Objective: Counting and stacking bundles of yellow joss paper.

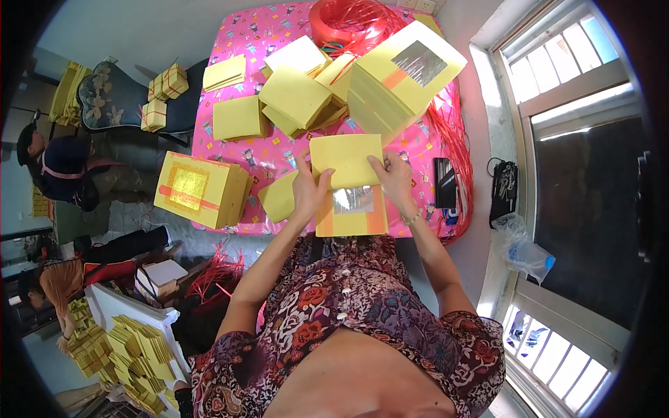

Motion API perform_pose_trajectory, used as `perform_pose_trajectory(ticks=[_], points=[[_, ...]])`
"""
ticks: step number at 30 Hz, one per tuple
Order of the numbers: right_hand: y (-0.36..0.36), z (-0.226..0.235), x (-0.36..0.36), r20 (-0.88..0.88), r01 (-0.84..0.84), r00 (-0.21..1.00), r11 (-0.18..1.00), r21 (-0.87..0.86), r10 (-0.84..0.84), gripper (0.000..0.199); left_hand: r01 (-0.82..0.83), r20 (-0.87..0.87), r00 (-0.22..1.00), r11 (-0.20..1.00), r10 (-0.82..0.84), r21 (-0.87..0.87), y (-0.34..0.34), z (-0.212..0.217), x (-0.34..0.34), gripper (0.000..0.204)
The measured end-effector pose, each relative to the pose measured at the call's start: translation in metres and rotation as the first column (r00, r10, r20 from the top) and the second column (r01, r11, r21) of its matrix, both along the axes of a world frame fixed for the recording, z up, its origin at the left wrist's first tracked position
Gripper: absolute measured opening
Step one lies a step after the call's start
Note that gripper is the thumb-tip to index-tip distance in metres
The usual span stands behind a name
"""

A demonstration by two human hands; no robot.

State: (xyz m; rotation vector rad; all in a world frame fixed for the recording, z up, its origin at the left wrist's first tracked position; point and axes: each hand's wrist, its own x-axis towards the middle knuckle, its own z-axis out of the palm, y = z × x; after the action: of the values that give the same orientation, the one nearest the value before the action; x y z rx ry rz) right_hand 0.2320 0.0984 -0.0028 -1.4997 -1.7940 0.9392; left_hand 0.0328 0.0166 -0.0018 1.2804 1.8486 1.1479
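Observation:
In front of my body, at the near edge of the pink table, a stack of yellow joss paper [347,152] lies between my two hands. My left hand [311,187] grips its left side, thumb on top. On the right side, my right hand [396,180] holds it the same way, thumb over the edge. Just below, nearer to me, shows joss paper with a silver foil patch [353,200] and an orange band. Whether it is one piece with the upper part, I cannot tell. Left of my left hand lies another yellow stack [279,198], partly covered by the hand.
Several yellow stacks [296,96] lie farther back, with a large foil-topped pile [387,90] at the right. A thick block [202,188] sits at the left corner. Red plastic strapping [348,24] is coiled behind. People [66,164] and more bundles [139,348] are at the left.

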Motion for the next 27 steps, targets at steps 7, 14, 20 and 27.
perform_pose_trajectory(ticks=[7, 14, 20, 27], points=[[0.004, -0.005, 0.0, 0.08, 0.0, 0.997, 1.0, -0.014, 0.001, 0.036, -0.042, -0.061, 0.997, 0.999, 0.04, -0.032, -0.001, 0.0, 0.006, 0.062], [0.007, -0.002, -0.001, 0.136, -0.001, 0.991, 1.0, -0.016, 0.003, 0.039, -0.084, -0.258, 0.959, 0.986, 0.119, 0.143, 0.004, -0.014, 0.005, 0.056], [0.009, -0.005, 0.001, 0.139, -0.009, 0.99, 0.999, -0.042, 0.015, 0.04, -0.141, -0.274, 0.949, 0.988, 0.153, 0.061, 0.004, -0.012, 0.006, 0.051], [0.005, -0.006, 0.0, 0.126, 0.017, 0.992, 0.999, -0.027, -0.013, 0.039, -0.127, -0.276, 0.954, 0.992, 0.119, -0.01, 0.001, -0.002, 0.013, 0.049]])
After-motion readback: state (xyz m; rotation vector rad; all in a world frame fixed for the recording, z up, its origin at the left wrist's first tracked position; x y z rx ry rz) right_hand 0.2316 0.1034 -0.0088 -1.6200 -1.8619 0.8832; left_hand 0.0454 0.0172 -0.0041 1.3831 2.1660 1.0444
